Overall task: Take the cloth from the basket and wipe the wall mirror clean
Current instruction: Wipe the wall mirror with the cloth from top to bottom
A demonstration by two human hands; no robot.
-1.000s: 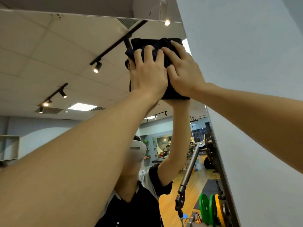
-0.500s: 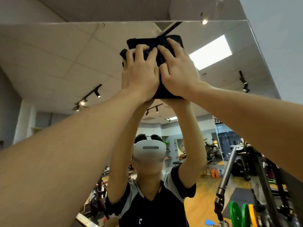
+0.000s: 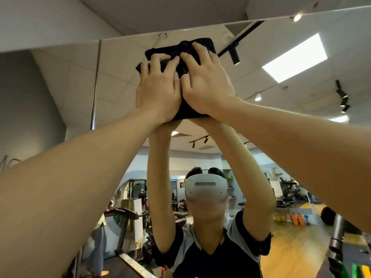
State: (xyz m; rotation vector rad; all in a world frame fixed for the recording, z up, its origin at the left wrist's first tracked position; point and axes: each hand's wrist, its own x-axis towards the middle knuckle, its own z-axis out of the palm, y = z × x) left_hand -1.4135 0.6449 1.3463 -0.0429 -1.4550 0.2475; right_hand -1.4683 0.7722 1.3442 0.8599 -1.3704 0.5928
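A dark folded cloth (image 3: 203, 44) is pressed flat against the wall mirror (image 3: 281, 47), close under the mirror's top edge. My left hand (image 3: 158, 87) lies on the cloth's left half, fingers spread. Touching it, my right hand (image 3: 204, 83) covers the cloth's right half. Both arms reach up overhead. Most of the cloth is hidden under my palms. The basket is not in view.
A vertical seam (image 3: 96, 81) divides the mirror at the left. Above the top edge runs grey wall (image 3: 100, 15). The glass reflects a person wearing a white headset (image 3: 204, 187), a treadmill (image 3: 120, 215) and gym gear. A dark pole (image 3: 339, 229) stands at the lower right.
My view has swung left along the mirror, with both hands and the cloth sliding left too. The wall at the right edge has left the frame and the seam has come in.
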